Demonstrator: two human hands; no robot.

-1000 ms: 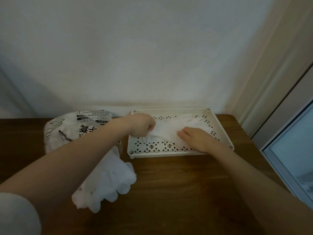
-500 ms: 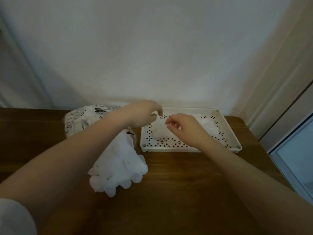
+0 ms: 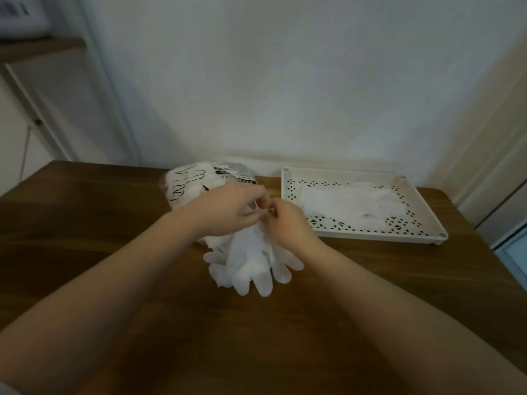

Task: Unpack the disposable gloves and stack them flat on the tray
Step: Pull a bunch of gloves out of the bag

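On tray (image 3: 288, 183): flat gloves (image 3: 350, 203) (both hands pinch packet's (image 3: 196, 181) glove (image 3: 251, 260)).

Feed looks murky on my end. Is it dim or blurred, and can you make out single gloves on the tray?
Head view: dim, flat indoor light, no glare; soft throughout, with wide-angle bending at the edges. Both the left hand and right hand are slightly smeared where they pinch the glove bundle. Gloves on the tray merge into one pale sheet; layers cannot be counted.

Our left hand (image 3: 228, 208) and right hand (image 3: 288, 220) pinch gloves (image 3: 251, 266) spilling from the pack (image 3: 199, 181); right of them, a tray (image 3: 427, 220) holds flat gloves (image 3: 353, 202).
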